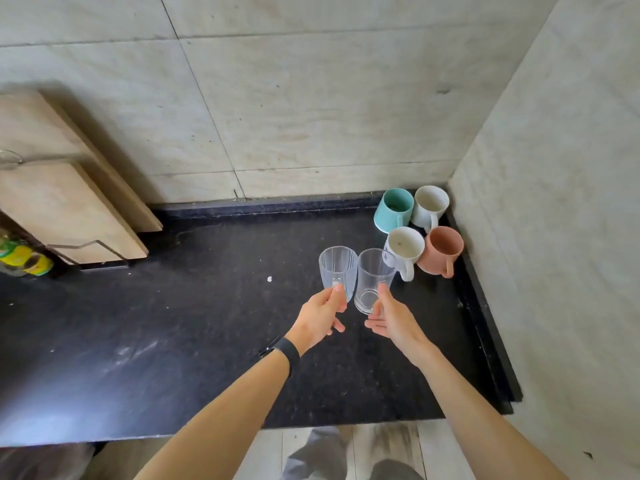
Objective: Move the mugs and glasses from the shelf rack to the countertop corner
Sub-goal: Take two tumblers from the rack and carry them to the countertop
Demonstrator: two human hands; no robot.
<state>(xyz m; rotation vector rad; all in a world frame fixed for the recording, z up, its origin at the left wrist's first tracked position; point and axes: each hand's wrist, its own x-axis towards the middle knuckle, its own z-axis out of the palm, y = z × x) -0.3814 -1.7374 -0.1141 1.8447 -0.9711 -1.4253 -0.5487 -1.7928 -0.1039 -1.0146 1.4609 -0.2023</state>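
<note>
A ribbed glass (338, 270) and a plain glass (372, 280) stand side by side, nearly touching, over the black surface (207, 323) near its corner. The left hand (322, 317) pinches the ribbed glass low, its fingers (337, 295) clamped on the base. The right hand (394, 320) grips the plain glass near the bottom, thumb up its side. Whether either glass touches the surface cannot be told.

In the corner sit a teal mug (393, 211), a white mug (430, 207), a second white mug (405, 247) and a terracotta mug (441, 249). Wooden cutting boards (69, 202) lean far left.
</note>
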